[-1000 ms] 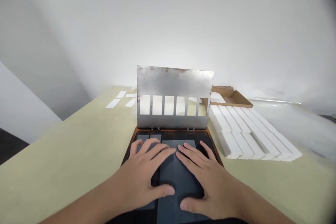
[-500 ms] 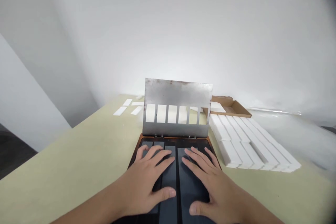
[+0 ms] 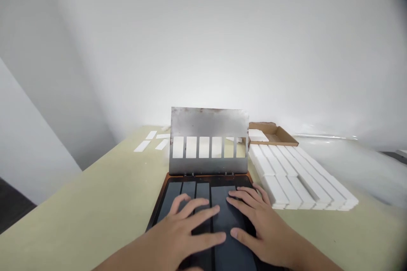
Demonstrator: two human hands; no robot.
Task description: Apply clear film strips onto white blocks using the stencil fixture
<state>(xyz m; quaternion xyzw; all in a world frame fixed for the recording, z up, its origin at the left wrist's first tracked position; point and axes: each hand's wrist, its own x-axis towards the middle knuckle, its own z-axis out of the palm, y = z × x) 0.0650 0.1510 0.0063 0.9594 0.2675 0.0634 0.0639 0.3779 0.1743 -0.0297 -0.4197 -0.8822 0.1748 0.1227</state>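
Observation:
A flat brown-edged tray (image 3: pixel 159 207) lies on the table in front of me, filled with dark grey strips (image 3: pixel 173 197) laid side by side. Its hinged metal lid (image 3: pixel 208 120), cut with several rectangular slots, stands upright at the tray's far edge. My left hand (image 3: pixel 186 230) rests flat on the strips at the left, fingers spread. My right hand (image 3: pixel 259 220) lies flat on the strips at the right, fingers stretched out. Neither hand holds anything.
Rows of white blocks (image 3: pixel 295 178) lie on the table to the right of the tray. Behind them sits an open cardboard box (image 3: pixel 273 133). A few white strips (image 3: pixel 152 139) lie at the far left of the yellowish table (image 3: pixel 95 203). A white wall stands behind.
The view tilted up, so the tray sits lower in the frame. Both hands slid toward me over the dark strips, which now lie separated in neat columns.

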